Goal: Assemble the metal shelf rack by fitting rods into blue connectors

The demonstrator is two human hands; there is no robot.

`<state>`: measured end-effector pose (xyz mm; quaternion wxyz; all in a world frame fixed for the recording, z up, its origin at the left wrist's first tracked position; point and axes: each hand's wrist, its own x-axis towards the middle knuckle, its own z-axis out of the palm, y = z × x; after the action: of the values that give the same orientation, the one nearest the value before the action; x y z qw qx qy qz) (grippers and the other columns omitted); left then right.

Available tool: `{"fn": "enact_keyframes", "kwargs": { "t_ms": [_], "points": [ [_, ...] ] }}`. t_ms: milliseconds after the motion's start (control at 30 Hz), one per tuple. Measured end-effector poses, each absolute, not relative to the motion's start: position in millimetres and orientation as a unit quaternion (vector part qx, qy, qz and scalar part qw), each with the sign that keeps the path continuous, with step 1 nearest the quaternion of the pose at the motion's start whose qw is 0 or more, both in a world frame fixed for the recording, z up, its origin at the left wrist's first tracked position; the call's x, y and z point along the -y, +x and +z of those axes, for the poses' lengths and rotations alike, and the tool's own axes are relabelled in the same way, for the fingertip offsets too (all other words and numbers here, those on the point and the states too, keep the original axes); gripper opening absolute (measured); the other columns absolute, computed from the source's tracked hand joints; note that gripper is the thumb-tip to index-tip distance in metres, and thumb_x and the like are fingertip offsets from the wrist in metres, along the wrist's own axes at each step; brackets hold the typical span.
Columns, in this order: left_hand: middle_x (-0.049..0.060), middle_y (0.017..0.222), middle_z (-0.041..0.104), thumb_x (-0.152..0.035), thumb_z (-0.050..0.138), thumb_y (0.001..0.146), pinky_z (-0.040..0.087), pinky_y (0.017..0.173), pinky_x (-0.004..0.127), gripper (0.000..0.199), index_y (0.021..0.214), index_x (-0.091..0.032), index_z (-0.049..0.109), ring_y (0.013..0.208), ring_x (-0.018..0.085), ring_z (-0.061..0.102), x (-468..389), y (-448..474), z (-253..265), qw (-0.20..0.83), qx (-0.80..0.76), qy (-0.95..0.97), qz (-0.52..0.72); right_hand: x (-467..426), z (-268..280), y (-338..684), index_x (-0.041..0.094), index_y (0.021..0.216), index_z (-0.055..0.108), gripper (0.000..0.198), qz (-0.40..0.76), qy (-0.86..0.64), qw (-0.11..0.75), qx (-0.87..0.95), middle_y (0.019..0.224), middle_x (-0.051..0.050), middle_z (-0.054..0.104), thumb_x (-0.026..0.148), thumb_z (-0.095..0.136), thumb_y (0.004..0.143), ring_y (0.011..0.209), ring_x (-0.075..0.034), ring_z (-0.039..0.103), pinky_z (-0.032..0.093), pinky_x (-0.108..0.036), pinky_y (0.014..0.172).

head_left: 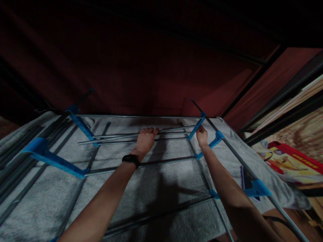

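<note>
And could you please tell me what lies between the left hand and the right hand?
The head view shows grey tubes between left hand and right hand, above the blanket, with a blue bracket beside the right.

From my end I count five blue plastic brackets [60,164], one bare left hand [145,139], one bare right hand [202,136], one black wristband [131,160], one grey plush blanket [174,176], one red-and-yellow printed box [297,160] and one dark, flat, purple-edged rectangle [246,181]. The round grey metal tubes [24,195] I can't number; they overlap in the dark.
</note>
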<state>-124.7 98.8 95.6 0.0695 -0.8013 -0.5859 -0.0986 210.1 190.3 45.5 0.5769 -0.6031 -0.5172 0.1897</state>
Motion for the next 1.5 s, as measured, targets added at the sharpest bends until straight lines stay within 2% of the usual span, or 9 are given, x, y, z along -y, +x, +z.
{"fn": "enact_keyframes", "kwargs": {
  "t_ms": [400, 833, 1167, 1400, 1500],
  "points": [
    [0.014, 0.111, 0.069, -0.008, 0.035, 0.099, 0.046, 0.097, 0.041, 0.051, 0.140, -0.020, 0.060, 0.105, 0.027, 0.064, -97.7, -123.1, 95.7, 0.065, 0.586, -0.800, -0.109, -185.8, 48.2, 208.5, 0.021, 0.105, 0.073, 0.038, 0.195, -0.603, 0.571, 0.523, 0.091, -0.006, 0.076, 0.031, 0.055, 0.073, 0.102, -0.027, 0.067, 0.053, -0.042, 0.097],
    [0.016, 0.112, 0.071, -0.008, 0.039, 0.099, 0.048, 0.099, 0.042, 0.048, 0.140, -0.018, 0.061, 0.107, 0.027, 0.067, -102.7, -123.1, 98.0, 0.066, 0.580, -0.804, -0.114, -187.9, 43.6, 207.3, 0.018, 0.101, 0.074, 0.038, 0.184, -0.621, 0.574, 0.500, 0.093, -0.009, 0.076, 0.031, 0.054, 0.072, 0.101, -0.028, 0.068, 0.051, -0.042, 0.098],
    [0.014, 0.111, 0.072, -0.010, 0.040, 0.099, 0.049, 0.094, 0.039, 0.046, 0.137, -0.019, 0.063, 0.103, 0.026, 0.069, -108.0, -126.1, 98.7, 0.066, 0.574, -0.808, -0.117, -188.4, 43.2, 207.6, 0.021, 0.105, 0.075, 0.040, 0.185, -0.613, 0.576, 0.508, 0.094, -0.007, 0.078, 0.031, 0.054, 0.073, 0.104, -0.028, 0.068, 0.052, -0.042, 0.099],
    [0.014, 0.112, 0.073, -0.013, 0.041, 0.100, 0.050, 0.091, 0.037, 0.043, 0.135, -0.019, 0.064, 0.102, 0.025, 0.070, -110.4, -130.1, 100.2, 0.064, 0.563, -0.815, -0.122, -189.9, 36.9, 210.4, 0.019, 0.105, 0.074, 0.041, 0.181, -0.619, 0.573, 0.506, 0.103, -0.010, 0.078, 0.032, 0.052, 0.072, 0.102, -0.028, 0.070, 0.051, -0.043, 0.100],
    [0.015, 0.114, 0.073, -0.013, 0.042, 0.099, 0.051, 0.092, 0.037, 0.043, 0.135, -0.019, 0.064, 0.104, 0.025, 0.070, -111.8, -131.7, 103.3, 0.059, 0.556, -0.820, -0.124, -190.5, 36.5, 210.3, 0.019, 0.105, 0.074, 0.041, 0.181, -0.620, 0.573, 0.504, 0.101, -0.010, 0.078, 0.031, 0.052, 0.072, 0.100, -0.028, 0.069, 0.051, -0.042, 0.098]
  ]
}}
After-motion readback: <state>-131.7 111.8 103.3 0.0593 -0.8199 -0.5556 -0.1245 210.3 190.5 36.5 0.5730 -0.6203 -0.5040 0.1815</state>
